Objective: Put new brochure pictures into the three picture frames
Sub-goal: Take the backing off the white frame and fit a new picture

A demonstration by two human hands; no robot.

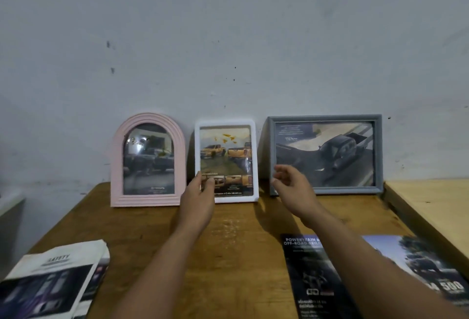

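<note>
Three frames stand against the wall at the back of the wooden table [157, 237]. A pink arched frame [148, 160] on the left holds a dark car picture. The white frame [226, 161] in the middle shows yellow pickup trucks. The grey landscape frame [325, 153] on the right shows a dark pickup. My left hand [199, 195] grips the white frame's lower left corner, thumb on its front. My right hand [291, 186] hovers between the white and grey frames, fingers loosely curled, holding nothing.
A folded brochure stack [54, 283] lies at the table's front left. Dark brochure pages [314, 275] and a car page [426, 268] lie at the front right, partly under my right forearm. A lighter wooden surface [431, 207] adjoins on the right.
</note>
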